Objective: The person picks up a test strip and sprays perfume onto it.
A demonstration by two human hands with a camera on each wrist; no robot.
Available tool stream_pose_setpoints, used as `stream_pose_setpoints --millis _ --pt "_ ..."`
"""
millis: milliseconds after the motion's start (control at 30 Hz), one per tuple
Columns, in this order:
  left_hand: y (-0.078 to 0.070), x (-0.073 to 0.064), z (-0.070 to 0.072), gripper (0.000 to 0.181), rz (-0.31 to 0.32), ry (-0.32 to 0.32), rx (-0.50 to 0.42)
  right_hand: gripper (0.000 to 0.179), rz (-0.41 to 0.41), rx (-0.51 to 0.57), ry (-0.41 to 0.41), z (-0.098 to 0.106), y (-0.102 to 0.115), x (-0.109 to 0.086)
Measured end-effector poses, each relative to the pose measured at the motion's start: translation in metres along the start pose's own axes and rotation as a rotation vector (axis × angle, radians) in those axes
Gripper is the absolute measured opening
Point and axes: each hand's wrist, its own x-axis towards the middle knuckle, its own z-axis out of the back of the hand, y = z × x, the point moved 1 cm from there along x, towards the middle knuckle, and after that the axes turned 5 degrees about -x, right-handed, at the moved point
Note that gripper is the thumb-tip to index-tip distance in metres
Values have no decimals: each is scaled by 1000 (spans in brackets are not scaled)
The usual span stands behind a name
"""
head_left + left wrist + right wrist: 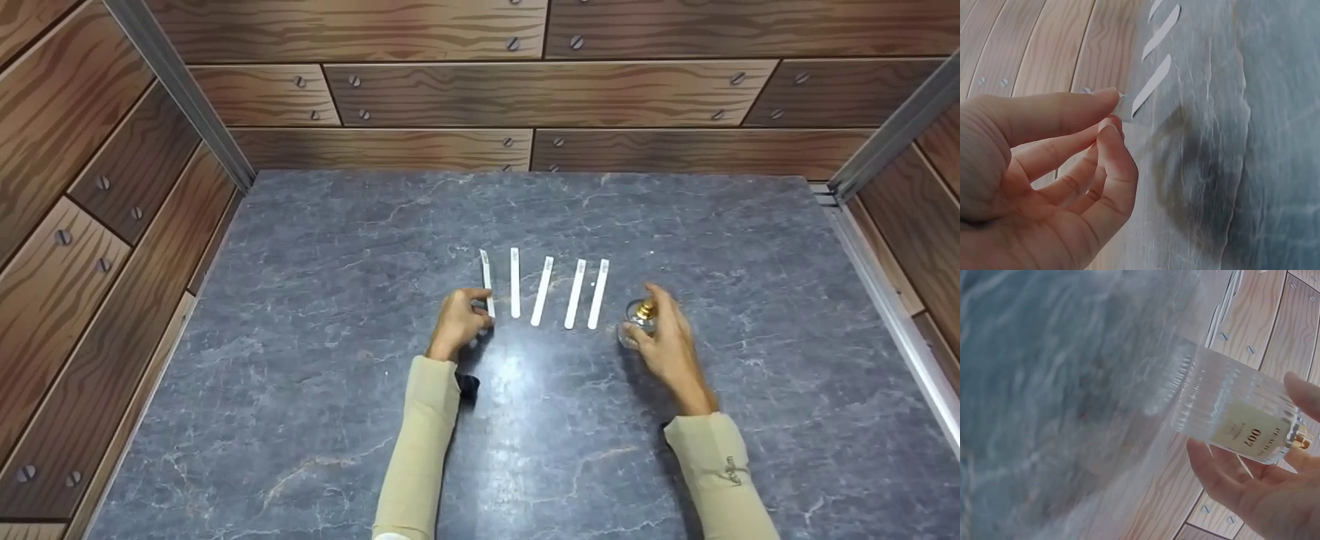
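Five white paper strips lie in a row on the grey marbled table. The leftmost strip (487, 281) looks narrow and turned on edge; my left hand (459, 321) pinches it near its lower end with thumb and finger. Close to those fingertips in the left wrist view lies another strip (1151, 85). My right hand (670, 341) is around a clear ribbed glass perfume bottle (1241, 405) with a pale label and a gold neck, thumb on one side and fingers on the other. The bottle stands upright on the table, right of the strips, partly hidden by the hand.
Further strips, such as the second strip (515, 283) and the rightmost strip (598, 295), lie between the hands, printed at their far ends. Wood-patterned panels (540, 94) enclose the back and sides. A metal rail (900, 322) runs along the table's right edge.
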Motion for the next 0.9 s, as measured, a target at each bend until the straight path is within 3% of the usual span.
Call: stream_pose_setpoints --millis 200,400,600,767,900 --pt "1 5 0 49 35 32 75 58 -23 -26 29 2 -1 -2" --pt "1 12 5 42 39 3 141 64 -29 -77 161 7 0 6" --pt "5 13 7 40 33 -13 197 73 -101 -27 252 16 -1 5" --pt "5 11 9 41 44 -16 216 71 -122 18 199 31 -3 7" --pt "1 5 15 38 -34 -50 273 69 -109 -17 121 44 -8 11"
